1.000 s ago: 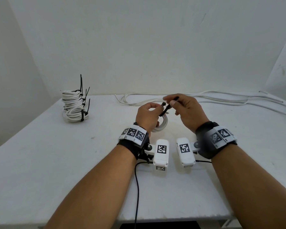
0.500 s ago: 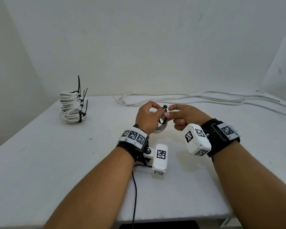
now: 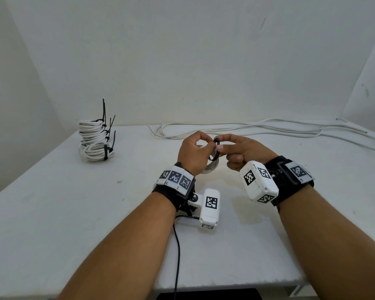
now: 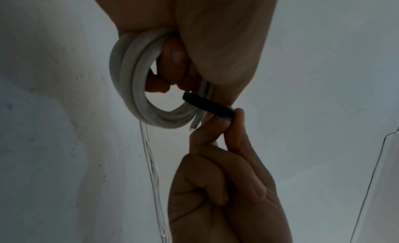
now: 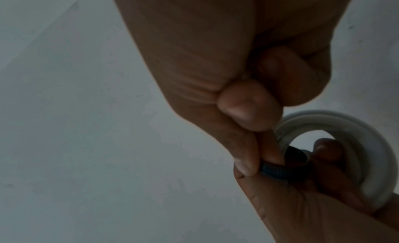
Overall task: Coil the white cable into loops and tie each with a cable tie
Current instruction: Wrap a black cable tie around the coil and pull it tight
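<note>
The right hand [image 3: 243,151] is pinching a thin black plastic cable tie [image 4: 208,107] between thumb and forefinger, its other fingers curling into the palm. In the right wrist view the tie [image 5: 275,169] is showing a ribbed, toothed face just beside the thumbnail. The strap is passing around one side of a small round coil of smooth white cable [image 4: 131,86], a few turns lying close together, with one cut end sticking out near the tie. The left hand [image 3: 194,153] is gripping this coil, its fingers curling through and around the ring, and its thumb tip is touching the tie head [image 3: 217,140]. Whether the strap is already passing through the head, I cannot tell.

Both hands are staying above the middle of a flat white table [image 3: 52,213] with a matte, slightly stained top. At the far left a stack of finished white cable coils [image 3: 94,140] is standing, each one bound by a black tie whose stiff tail is pointing up. Along the far edge, several long loose white cables [image 3: 268,126] are lying in soft curves toward the right. A thin black wire [image 3: 178,245] is hanging from the left wrist camera.
</note>
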The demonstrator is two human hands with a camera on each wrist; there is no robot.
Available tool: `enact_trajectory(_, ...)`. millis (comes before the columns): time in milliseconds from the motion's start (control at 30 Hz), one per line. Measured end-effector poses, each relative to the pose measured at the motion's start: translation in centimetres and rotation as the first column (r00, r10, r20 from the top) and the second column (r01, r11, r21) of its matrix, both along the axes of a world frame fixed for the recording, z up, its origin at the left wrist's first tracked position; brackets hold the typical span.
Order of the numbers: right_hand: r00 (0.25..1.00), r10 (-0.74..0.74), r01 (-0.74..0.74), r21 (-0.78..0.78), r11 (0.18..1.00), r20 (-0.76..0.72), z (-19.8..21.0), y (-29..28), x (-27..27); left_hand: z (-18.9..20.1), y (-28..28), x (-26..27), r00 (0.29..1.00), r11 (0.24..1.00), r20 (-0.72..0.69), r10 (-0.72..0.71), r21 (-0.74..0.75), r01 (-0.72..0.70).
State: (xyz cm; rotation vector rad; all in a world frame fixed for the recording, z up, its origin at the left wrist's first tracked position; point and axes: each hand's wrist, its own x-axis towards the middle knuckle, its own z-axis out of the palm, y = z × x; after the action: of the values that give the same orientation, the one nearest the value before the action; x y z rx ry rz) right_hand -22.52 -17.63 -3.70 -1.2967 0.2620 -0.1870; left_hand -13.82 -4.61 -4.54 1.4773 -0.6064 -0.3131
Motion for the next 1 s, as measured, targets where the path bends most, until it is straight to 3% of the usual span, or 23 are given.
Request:
enact_trajectory(367,0.995,-0.028,0.017,0.112,0.994,0.098,-0.3,0.0,0.3,-0.3,-0.2,0.5,0.996,1.0,0.087,-0.022,0.01,0.021)
enact_trajectory(500,0.992,-0.045,0.028,0.148,0.989,0.116,0.0,0.5,0.0,-0.5,0.0,0.9,0.977,1.0,0.214,-0.015,0.03,0.009)
enact_trajectory(767,0.99,-0.06,0.039,0.153,0.987,0.131,0.0,0.3,-0.1,-0.5,-0.3,0.6,0.98,0.999,0.195,-0.031,0.013,0.029)
enact_trajectory(1000,0.963,-0.213,0.196,0.11,0.974,0.167,0.0,-0.2,0.7,-0.7,-0.2,1.0,0.975,0.997,0.209,-0.081,-0.001,0.083)
